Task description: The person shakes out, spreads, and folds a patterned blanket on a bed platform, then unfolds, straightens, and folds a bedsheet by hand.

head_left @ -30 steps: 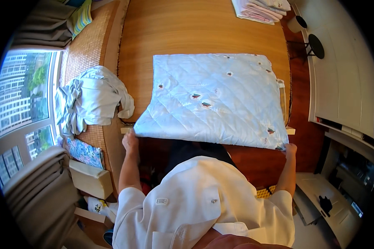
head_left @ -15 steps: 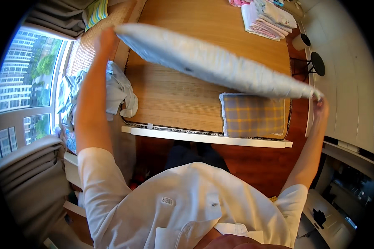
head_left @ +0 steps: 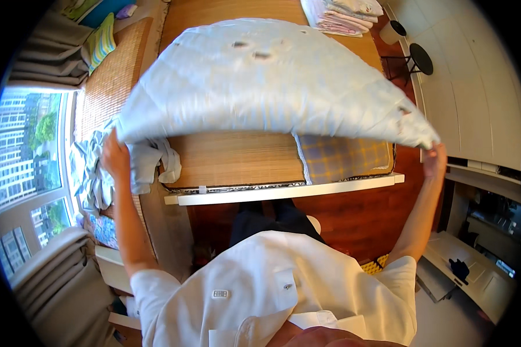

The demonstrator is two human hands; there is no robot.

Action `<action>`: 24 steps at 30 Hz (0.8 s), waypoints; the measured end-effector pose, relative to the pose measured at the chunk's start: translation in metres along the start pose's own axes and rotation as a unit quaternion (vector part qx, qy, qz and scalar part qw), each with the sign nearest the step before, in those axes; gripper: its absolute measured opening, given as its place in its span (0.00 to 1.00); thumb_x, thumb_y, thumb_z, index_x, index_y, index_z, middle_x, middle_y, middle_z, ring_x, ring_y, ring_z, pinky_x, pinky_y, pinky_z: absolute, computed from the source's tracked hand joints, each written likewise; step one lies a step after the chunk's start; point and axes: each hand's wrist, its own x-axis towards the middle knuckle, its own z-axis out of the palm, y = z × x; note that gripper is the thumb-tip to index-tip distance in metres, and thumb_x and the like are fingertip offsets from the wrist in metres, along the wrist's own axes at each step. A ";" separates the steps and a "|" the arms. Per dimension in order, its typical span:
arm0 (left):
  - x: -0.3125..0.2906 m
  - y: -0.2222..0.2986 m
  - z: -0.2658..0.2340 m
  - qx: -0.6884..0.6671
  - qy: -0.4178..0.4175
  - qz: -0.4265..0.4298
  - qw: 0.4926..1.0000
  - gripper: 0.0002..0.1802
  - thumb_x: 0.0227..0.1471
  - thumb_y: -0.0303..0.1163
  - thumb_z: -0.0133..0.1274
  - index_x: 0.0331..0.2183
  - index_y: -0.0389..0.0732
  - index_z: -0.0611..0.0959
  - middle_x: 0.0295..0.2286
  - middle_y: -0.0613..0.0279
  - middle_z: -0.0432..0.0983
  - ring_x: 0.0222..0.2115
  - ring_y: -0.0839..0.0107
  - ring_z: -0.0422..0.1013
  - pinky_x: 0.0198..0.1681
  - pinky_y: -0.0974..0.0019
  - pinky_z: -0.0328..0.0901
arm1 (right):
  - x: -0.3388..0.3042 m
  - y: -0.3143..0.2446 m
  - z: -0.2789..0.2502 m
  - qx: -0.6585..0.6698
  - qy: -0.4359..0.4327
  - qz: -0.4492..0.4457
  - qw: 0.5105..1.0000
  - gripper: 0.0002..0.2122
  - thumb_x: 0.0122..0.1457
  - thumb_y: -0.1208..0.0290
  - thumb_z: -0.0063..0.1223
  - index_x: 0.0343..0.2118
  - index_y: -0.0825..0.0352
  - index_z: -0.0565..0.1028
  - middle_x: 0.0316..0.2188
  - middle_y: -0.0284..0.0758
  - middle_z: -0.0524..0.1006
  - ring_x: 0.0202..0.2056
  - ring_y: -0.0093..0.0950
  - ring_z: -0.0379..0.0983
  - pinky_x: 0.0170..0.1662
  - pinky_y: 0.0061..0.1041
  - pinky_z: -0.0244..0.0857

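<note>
A pale blue quilt [head_left: 243,81] with small printed figures is spread out and billowing over the bed, its near edge stretched between my two hands. My left hand [head_left: 116,155] is closed on its near left corner, beside the window-side ledge. On the other side, my right hand [head_left: 436,159] grips the near right corner. Beneath the quilt's near edge, part of the tan mat [head_left: 237,159] on the bed shows. A grey and yellow checked pillow [head_left: 344,159] lies at the near right of the mat, partly covered from view by the quilt.
A white bed rail [head_left: 289,192] runs across in front of me. Crumpled grey-blue cloth [head_left: 147,165] lies on the left ledge, with a striped cushion [head_left: 102,43] farther along. Folded bedding [head_left: 341,17] is stacked at the far right. A black stool [head_left: 421,59] and a bin [head_left: 393,32] stand beyond the bed's right side.
The quilt has gone from a narrow slanting band to a wide arch over the bed. My left hand has come down and nearer with its corner; the right has moved slightly.
</note>
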 end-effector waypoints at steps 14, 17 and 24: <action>-0.345 0.147 0.067 -0.060 -0.665 -0.110 0.736 0.15 0.51 0.39 0.49 0.33 0.42 0.85 0.37 0.47 0.79 0.41 0.49 0.75 0.46 0.51 0.69 | -0.136 0.273 -0.075 -0.216 0.335 0.272 0.876 0.10 0.46 0.86 0.53 0.33 0.68 0.72 0.32 0.36 0.74 0.31 0.32 0.75 0.32 0.32 0.76; -0.360 0.174 0.048 -0.146 -0.672 -0.094 0.720 0.16 0.49 0.41 0.52 0.32 0.41 0.86 0.34 0.49 0.80 0.39 0.50 0.76 0.45 0.52 0.69 | -0.125 0.273 -0.064 -0.259 0.319 0.279 0.868 0.09 0.46 0.83 0.55 0.33 0.71 0.73 0.30 0.37 0.75 0.31 0.30 0.75 0.28 0.29 0.72; -0.373 0.214 0.079 -0.307 -0.683 -0.209 0.629 0.16 0.48 0.40 0.54 0.32 0.38 0.86 0.28 0.51 0.81 0.31 0.59 0.78 0.38 0.60 0.71 | -0.093 0.269 -0.058 -0.567 0.107 0.284 0.766 0.19 0.45 0.63 0.60 0.36 0.75 0.77 0.32 0.44 0.79 0.35 0.36 0.77 0.37 0.32 0.68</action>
